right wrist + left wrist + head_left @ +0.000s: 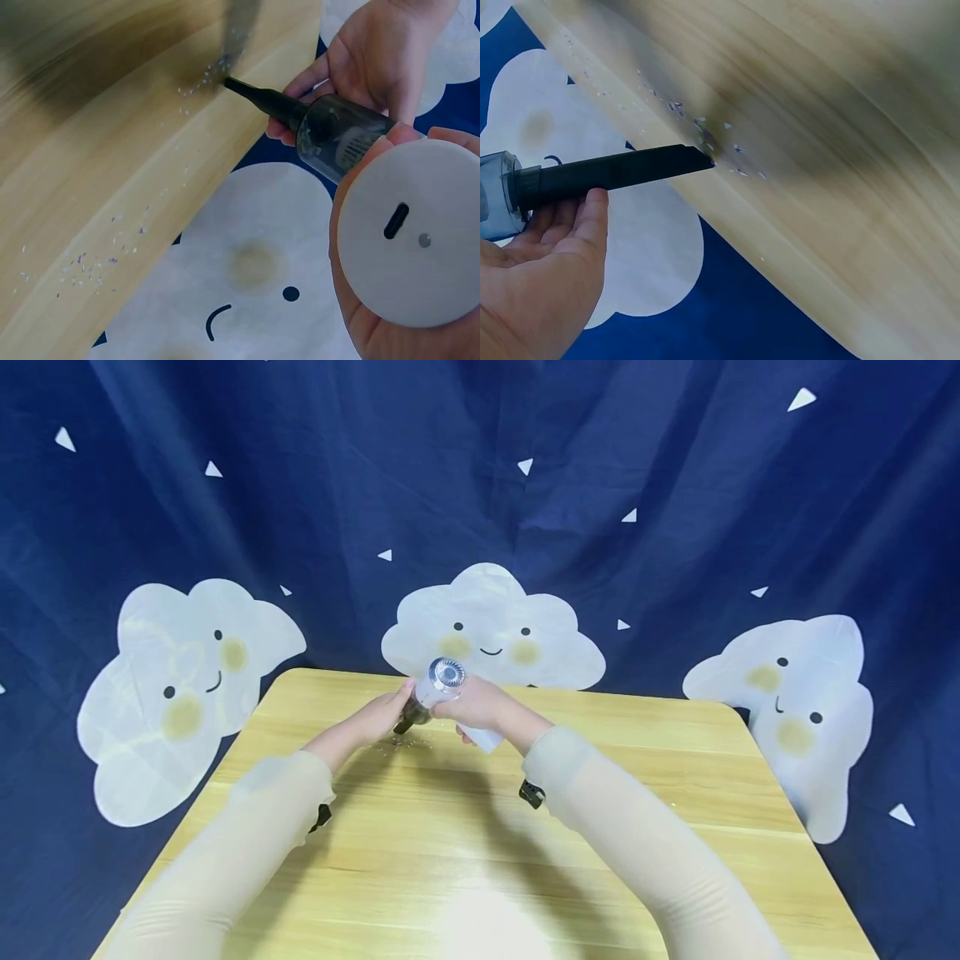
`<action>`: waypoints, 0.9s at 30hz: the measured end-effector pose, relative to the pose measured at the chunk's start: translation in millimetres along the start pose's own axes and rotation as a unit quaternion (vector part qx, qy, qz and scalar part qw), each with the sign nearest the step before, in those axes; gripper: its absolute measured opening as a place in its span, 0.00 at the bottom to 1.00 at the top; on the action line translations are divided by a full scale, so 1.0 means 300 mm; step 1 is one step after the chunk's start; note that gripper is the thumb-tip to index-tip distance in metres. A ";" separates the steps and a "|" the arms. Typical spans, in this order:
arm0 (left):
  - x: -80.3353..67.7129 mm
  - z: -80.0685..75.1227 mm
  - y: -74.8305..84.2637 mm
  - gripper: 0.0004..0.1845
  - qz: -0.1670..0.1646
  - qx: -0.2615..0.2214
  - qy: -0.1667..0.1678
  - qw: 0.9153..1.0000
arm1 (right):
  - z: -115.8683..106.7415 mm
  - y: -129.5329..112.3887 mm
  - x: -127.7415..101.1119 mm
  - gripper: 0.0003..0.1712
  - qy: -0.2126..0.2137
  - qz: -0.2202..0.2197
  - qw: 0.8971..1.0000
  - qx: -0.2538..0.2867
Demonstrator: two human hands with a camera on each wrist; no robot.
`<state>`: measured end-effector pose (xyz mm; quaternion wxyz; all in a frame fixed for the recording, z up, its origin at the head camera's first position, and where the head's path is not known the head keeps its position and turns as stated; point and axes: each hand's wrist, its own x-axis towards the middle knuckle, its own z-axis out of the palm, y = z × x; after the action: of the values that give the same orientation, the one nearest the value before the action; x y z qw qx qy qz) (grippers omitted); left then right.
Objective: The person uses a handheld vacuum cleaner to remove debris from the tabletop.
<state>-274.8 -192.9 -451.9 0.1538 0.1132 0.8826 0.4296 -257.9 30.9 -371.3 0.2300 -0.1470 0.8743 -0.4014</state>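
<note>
While aslant, handheld vacuum [429, 692] in the grip of right hand [482, 703], nozzle base [549, 184] in left hand [559, 281].

Room to pass lies over the tabletop [420, 852] between both sleeves [622, 827]; the handheld vacuum [433, 690] and curtain [457, 502] block ahead

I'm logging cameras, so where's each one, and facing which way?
Head: on the head, facing forward and down at the table; left hand, right hand, sleeves show.
Left wrist: on that wrist, facing the black nozzle; left hand shows.
Right wrist: likewise, facing the white device; both hands show.
Both wrist views share nozzle and flecks.
</note>
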 end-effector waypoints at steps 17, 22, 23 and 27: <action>-0.044 -0.032 -0.031 0.44 -0.012 0.021 0.001 1.000 | 0.051 -0.012 0.008 0.20 -0.003 -0.004 1.000 0.022; -0.059 -0.036 -0.034 0.46 -0.016 0.025 0.006 1.000 | 0.064 -0.015 0.013 0.20 -0.001 0.003 1.000 0.023; -0.063 -0.038 -0.033 0.46 -0.016 0.026 0.007 1.000 | 0.066 -0.015 0.015 0.21 -0.002 0.002 1.000 0.022; -0.080 -0.041 -0.031 0.50 -0.019 0.030 0.009 0.999 | 0.069 -0.014 0.017 0.22 -0.010 -0.016 1.000 0.016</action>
<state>-257.8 -215.4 -447.8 0.1503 0.0973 0.8984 0.4011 -251.1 12.8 -381.4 0.2344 -0.1611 0.8629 -0.4177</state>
